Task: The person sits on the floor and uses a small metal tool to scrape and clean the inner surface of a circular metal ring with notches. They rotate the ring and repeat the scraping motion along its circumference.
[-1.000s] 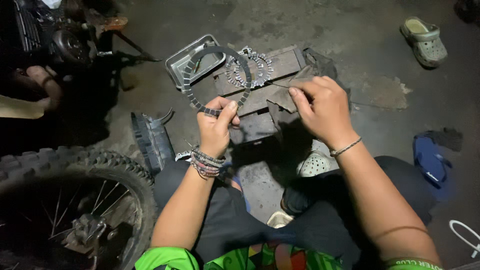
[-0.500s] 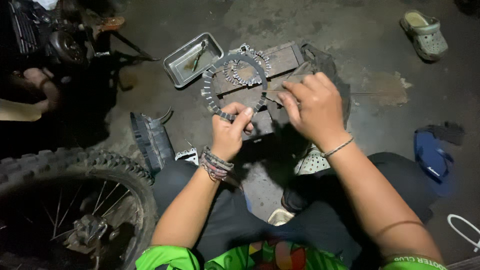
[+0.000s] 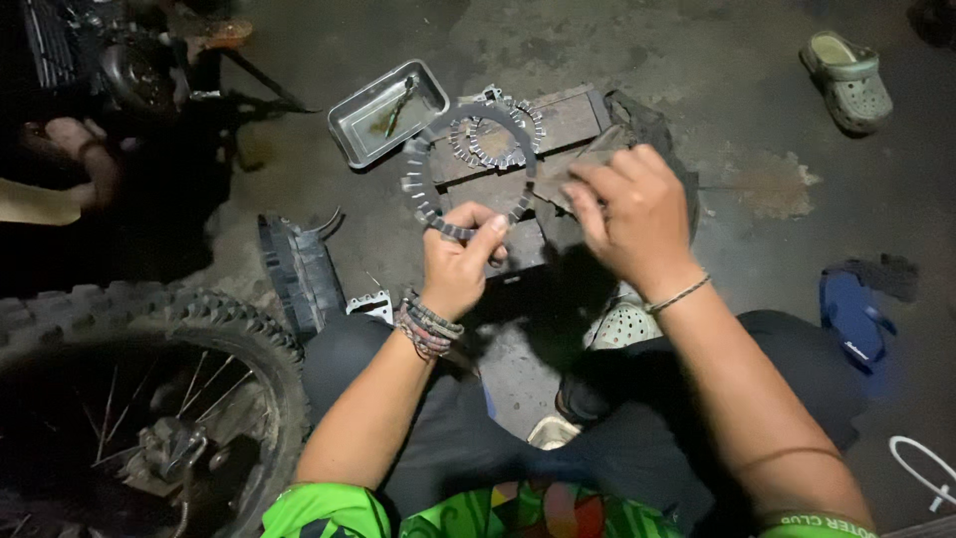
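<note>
**A:** What sits closest to the person?

**B:** Their own dark-trousered legs, folded on the concrete floor [image 3: 299, 169], with a white perforated clog [image 3: 622, 324] under the right forearm. At the lower left corner of the floor stands a knobby spoked wheel [image 3: 149, 399], and just beyond it a black ribbed plastic part [image 3: 299, 269].

**A:** And the hands?

**B:** The left hand [image 3: 458, 264], beaded bands on its wrist, is curled closed; thumb and fingers pinch the lower edge of a toothed metal ring plate [image 3: 438, 169], holding it upright in front of the body. The right hand [image 3: 627, 214], with a thin bracelet, has its fingers bent and drawn together on a flat greyish piece [image 3: 588, 164] just beside the ring's right edge. Whether that piece touches the ring, I cannot tell.

**A:** What is behind the ring?

**B:** A wooden block [image 3: 568, 120] lying on the floor, with a smaller toothed ring [image 3: 493, 134] on its top, seen partly through the held one. Just left of the block is a shallow metal tray [image 3: 383, 115] with a small tool in it.

**A:** Farther out?

**B:** A blue sandal [image 3: 856, 319] near the right edge of the floor, a grey-green clog [image 3: 846, 80] toward the far right corner, and dark engine parts [image 3: 110, 60] at the far left corner, where another person's hand [image 3: 85, 154] rests.
</note>
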